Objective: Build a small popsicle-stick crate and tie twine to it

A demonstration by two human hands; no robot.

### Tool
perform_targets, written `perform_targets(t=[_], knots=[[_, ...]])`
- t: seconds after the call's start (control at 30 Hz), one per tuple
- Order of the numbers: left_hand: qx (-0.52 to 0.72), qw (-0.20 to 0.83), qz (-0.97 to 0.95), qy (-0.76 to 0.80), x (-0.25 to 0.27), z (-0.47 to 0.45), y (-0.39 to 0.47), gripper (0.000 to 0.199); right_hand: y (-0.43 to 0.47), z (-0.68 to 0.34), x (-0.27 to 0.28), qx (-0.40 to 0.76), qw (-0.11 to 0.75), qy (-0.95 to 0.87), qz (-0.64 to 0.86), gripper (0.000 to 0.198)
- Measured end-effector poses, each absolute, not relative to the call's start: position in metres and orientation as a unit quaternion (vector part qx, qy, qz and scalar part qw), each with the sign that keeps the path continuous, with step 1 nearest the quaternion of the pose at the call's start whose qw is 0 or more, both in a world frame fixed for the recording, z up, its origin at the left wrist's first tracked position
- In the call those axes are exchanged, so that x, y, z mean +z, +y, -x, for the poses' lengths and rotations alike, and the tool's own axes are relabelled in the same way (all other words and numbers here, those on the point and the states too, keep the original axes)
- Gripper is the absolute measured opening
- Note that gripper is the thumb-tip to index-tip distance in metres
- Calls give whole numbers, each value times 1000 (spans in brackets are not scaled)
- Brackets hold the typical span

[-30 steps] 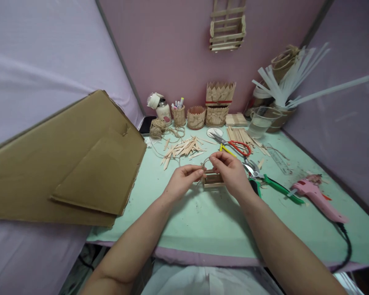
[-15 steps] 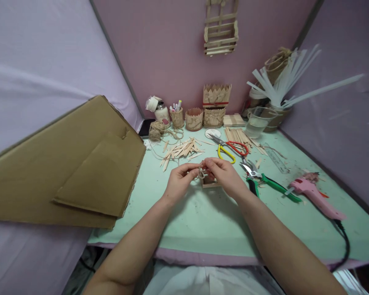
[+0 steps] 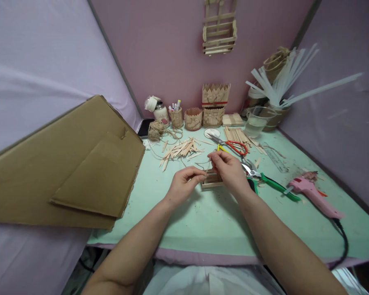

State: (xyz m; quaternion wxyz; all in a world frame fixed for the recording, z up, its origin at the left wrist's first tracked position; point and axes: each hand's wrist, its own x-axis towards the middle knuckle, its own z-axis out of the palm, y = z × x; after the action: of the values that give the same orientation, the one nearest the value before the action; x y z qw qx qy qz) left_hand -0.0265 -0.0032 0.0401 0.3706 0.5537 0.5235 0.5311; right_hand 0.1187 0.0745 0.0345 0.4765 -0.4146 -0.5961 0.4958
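A thin length of twine [image 3: 208, 164] runs between my two hands over a small wooden-stick box [image 3: 211, 187] on the table. My left hand [image 3: 186, 182] pinches the twine at the box's left side, thumb and forefinger together. Higher and to the right, my right hand [image 3: 229, 170] grips the twine between its fingertips and covers the right part of the box. A strand trails back toward the ball of twine [image 3: 156, 130]. Beyond my hands lies a loose pile of cut wooden sticks [image 3: 183, 150].
Red-and-yellow-handled scissors [image 3: 236, 147], green-handled pruning shears [image 3: 273, 184] and a pink glue gun [image 3: 315, 196] lie to the right. Cardboard sheets [image 3: 89, 172] lean at the left. A plastic cup of liquid [image 3: 256, 126] and stick-covered holders [image 3: 193, 119] stand along the back.
My hands, close together before, have moved apart: the right went up and right, the left slightly down. The loop of twine is now drawn out, and more of the box shows.
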Motion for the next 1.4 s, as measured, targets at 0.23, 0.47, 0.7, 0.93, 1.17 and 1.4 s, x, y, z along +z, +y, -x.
perform_targets(t=[0.23,0.47,0.7,0.93,1.17,1.4], knots=[[571,226,-540,575,34,32,-1,12,66,-122,39,216,480,-774,352,10],[560,221,-547,582,32,31,-1,13,54,-114,36,103,449,-852,250,22],[561,261,-543,568,31,32,0,13,52,-111,39,256,476,-800,261,9],[579,299,-499,571,35,30,0,14,49,-105,37,606,427,-590,322,18],[574,312,-491,576,34,29,0,14,49,-105,38,618,432,-575,319,20],[565,235,-521,595,35,28,-2,12,51,-111,36,267,490,-770,310,3]])
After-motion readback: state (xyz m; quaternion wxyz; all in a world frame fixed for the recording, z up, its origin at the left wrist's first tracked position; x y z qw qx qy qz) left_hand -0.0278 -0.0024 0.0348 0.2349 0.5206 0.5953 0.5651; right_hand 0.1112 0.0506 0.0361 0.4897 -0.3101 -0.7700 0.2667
